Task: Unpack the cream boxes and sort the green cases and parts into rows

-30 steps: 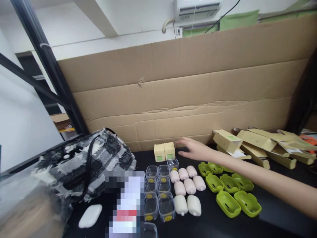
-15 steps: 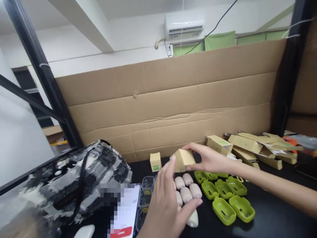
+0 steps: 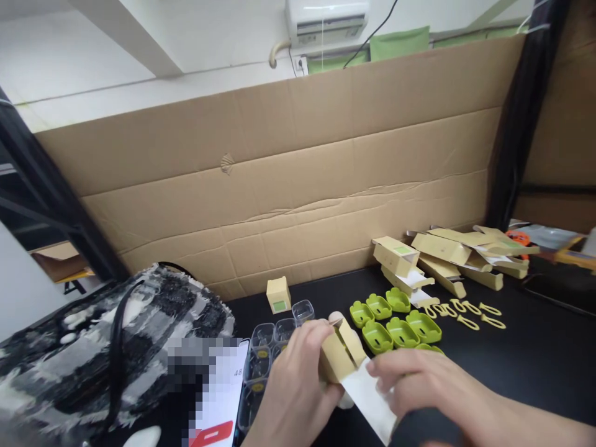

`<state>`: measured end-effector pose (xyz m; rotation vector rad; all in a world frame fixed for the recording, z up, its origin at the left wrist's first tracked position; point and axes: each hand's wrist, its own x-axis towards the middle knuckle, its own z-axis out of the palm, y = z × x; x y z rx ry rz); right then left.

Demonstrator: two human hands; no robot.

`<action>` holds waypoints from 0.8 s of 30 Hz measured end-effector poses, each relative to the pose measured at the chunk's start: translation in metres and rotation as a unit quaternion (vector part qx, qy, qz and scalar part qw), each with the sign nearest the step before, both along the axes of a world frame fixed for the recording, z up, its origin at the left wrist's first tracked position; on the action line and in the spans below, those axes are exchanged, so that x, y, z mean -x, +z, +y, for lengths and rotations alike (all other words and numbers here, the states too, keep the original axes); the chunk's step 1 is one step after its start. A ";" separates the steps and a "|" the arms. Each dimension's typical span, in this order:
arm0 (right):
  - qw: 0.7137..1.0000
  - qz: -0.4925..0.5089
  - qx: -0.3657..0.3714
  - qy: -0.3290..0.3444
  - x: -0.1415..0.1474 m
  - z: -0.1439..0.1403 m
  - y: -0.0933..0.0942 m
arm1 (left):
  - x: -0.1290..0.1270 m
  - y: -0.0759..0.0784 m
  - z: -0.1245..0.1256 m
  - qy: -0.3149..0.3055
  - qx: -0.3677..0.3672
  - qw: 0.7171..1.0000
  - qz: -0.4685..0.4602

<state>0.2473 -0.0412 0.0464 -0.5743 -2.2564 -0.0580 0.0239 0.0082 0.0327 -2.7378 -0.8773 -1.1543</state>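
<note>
My left hand (image 3: 293, 388) grips a small tan cardboard box (image 3: 339, 355) with its flap open, low in the middle of the view. A white folded paper (image 3: 371, 400) sticks out of the box, and my right hand (image 3: 428, 382) pinches it. Under and behind my hands lie clear plastic cases (image 3: 274, 335), partly hidden, and green silicone covers (image 3: 393, 323). Another small tan box with a green label (image 3: 278, 294) stands upright near the cardboard wall.
A black-and-white fuzzy bag (image 3: 107, 347) fills the left. A phone (image 3: 218, 397) lies beside it. Several flat tan cartons (image 3: 447, 254) are piled at the right, yellow loops (image 3: 465, 308) before them. A tall cardboard sheet (image 3: 298, 186) backs the black table (image 3: 535, 360).
The box came down from mid-air toward me. My left hand now holds it, its flap is open, and my right hand has shifted to the white paper. The view has panned right.
</note>
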 end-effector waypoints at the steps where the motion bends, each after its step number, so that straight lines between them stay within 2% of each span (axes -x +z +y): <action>1: 1.000 -0.005 0.003 -0.013 0.001 -0.001 0.004 | 0.000 0.000 0.001 -0.012 -0.036 0.999 -0.008; 4: 0.997 -0.052 -0.021 -0.045 0.004 0.002 0.004 | -0.002 0.007 0.002 -0.032 -0.141 0.989 0.010; 7: 0.987 -0.104 -0.055 -0.108 0.008 0.012 -0.008 | -0.006 0.014 -0.004 0.004 -0.220 0.971 0.090; 9: 0.982 -0.087 -0.049 -0.161 0.010 0.016 -0.017 | -0.010 0.013 -0.009 0.026 -0.270 0.953 0.135; 11: 0.984 -0.055 -0.027 -0.166 0.011 0.019 -0.023 | -0.014 0.008 -0.015 0.021 -0.311 0.938 0.150; 13: 0.990 -0.017 0.005 -0.142 0.010 0.020 -0.025 | -0.017 0.002 -0.018 0.010 -0.303 0.942 0.144; 14: 0.991 0.013 0.037 -0.129 0.010 0.020 -0.025 | -0.018 0.000 -0.019 0.008 -0.274 0.952 0.132; 16: 0.979 0.104 0.144 -0.103 0.008 0.020 -0.022 | -0.017 -0.003 -0.018 0.012 -0.187 0.979 0.085; 17: 0.959 0.164 0.216 -0.083 0.008 0.021 -0.020 | -0.015 -0.003 -0.017 0.019 -0.139 0.988 0.059; 18: 0.927 0.230 0.291 -0.058 0.008 0.022 -0.019 | -0.012 -0.003 -0.016 0.024 -0.099 0.994 0.039; 21: 0.786 0.396 0.474 0.034 0.007 0.030 -0.016 | -0.004 -0.003 -0.012 0.034 -0.056 0.997 0.048; 22: 0.745 0.428 0.509 0.060 0.006 0.033 -0.015 | -0.002 -0.004 -0.010 0.033 -0.060 0.996 0.063; 23: 0.717 0.446 0.530 0.077 0.004 0.036 -0.014 | 0.000 -0.004 -0.009 0.029 -0.067 0.995 0.073; 24: 0.707 0.451 0.539 0.083 0.001 0.039 -0.013 | 0.002 -0.005 -0.008 0.028 -0.074 0.994 0.073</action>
